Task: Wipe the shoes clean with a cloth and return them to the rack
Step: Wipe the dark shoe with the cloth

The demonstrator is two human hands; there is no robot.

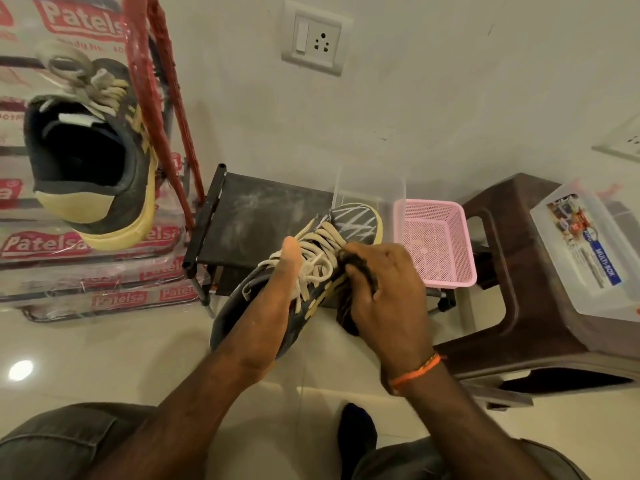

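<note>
A dark sneaker (356, 225) with cream laces, yellow stripes and a yellow sole is held in mid-air over the low black rack (249, 216). My left hand (273, 303) grips it at the collar, thumb up along the laces. My right hand (388, 292) presses a dark cloth (360, 268) against the shoe's right side by the laces. White chalk-like scribbles mark the toe. The matching second sneaker (93, 147) rests on a stack of plastic-wrapped packs at the upper left, heel toward me.
A pink plastic basket (434, 240) sits right of the rack. A brown plastic stool (519, 271) carries a clear lidded box (588, 251). Red-wrapped metal legs (166, 98) lean by the wall. A wall socket (317, 38) is above. My knees fill the bottom edge.
</note>
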